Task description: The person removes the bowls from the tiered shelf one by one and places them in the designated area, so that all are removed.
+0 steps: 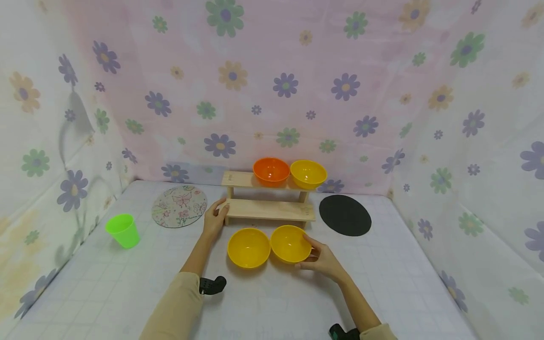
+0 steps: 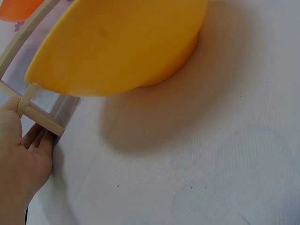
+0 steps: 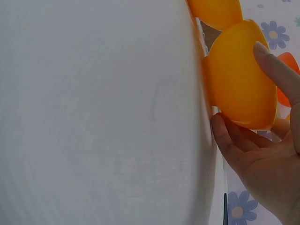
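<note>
A two-tier wooden shelf (image 1: 268,209) stands toward the back of the table. My left hand (image 1: 214,220) grips the left end of its lower step; in the left wrist view the fingers (image 2: 41,140) pass beneath the wood. In front of the shelf, two yellow bowls sit side by side, rims meeting. The right-hand yellow bowl (image 1: 291,244) is held at its right side by my right hand (image 1: 324,259), thumb and fingers spread around its wall. The left yellow bowl (image 1: 249,248) is untouched. An orange bowl (image 1: 271,172) and another yellow bowl (image 1: 308,174) rest on the top step.
A bright green cup (image 1: 123,231) stands at the left of the table. Left of the shelf lies a round patterned mat (image 1: 179,206), and a round black mat (image 1: 345,215) lies to its right. Flowered cloth (image 1: 255,89) walls in the back and both sides.
</note>
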Demonstrator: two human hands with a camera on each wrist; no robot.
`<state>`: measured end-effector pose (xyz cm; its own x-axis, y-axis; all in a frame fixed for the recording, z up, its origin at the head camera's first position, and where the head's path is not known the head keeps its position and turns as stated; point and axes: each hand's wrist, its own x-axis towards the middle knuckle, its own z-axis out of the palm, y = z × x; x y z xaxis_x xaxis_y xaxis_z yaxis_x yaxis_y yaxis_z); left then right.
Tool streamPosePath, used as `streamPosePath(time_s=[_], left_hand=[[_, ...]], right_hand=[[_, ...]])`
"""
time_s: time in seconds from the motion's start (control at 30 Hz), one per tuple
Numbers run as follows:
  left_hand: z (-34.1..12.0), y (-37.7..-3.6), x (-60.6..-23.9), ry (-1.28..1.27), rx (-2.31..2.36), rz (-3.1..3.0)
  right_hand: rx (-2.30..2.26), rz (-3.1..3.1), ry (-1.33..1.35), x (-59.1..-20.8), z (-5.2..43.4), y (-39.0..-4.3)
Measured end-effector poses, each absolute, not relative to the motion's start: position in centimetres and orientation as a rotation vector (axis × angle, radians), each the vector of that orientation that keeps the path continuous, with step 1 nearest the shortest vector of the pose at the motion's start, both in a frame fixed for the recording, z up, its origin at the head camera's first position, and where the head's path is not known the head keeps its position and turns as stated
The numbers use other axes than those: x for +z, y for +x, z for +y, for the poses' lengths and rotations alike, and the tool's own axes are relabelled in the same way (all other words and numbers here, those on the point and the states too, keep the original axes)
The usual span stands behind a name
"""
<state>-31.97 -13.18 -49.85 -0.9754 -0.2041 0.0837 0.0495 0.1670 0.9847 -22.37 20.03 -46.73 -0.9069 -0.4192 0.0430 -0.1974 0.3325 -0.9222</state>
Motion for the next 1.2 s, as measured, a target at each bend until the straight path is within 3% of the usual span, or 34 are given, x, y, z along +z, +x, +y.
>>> streamPosePath(time_s=[0.43, 0.6, 0.87, 1.2], left_hand=[[-13.2, -32.0, -50.0, 0.15, -1.921, -2.22], [-13.5, -32.3, -51.0, 0.039, -1.934, -2.123], [-13.3, -32.1, -50.5, 0.071, -1.936, -2.164], [-13.2, -31.9, -50.0, 0.137, -1.953, -2.195]], right_hand=[[-1.621, 2.344, -0.596, -48.6, 19.8, -23.4], [-1.597, 2.326, -0.622, -48.5, 20.2, -23.4], [-1.631, 2.507, -0.602, -47.3, 21.2, -24.3], [-1.804, 2.786, -0.534, -44.0, 22.2, -28.3]])
